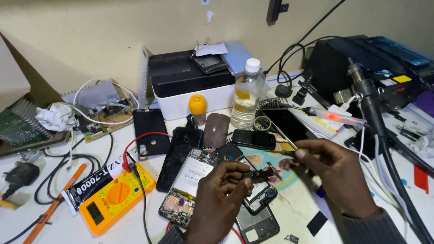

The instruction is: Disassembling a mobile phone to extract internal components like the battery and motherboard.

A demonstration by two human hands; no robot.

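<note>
Black small part (258,173) pinched in left hand (221,199), right hand (337,174) gripping screwdriver (285,140)

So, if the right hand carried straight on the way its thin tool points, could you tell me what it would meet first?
The right hand aims its thin tool up and left, so the coiled stand beside the clear bottle probably comes first. Depth is unclear; the tip may already touch it.

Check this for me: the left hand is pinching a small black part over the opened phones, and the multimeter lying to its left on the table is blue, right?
Not quite. The multimeter is orange-yellow, not blue, as the head view shows. The rest holds: the left hand pinches a small black part in its fingers over the opened phones, and the multimeter lies to its left on the table.
</note>
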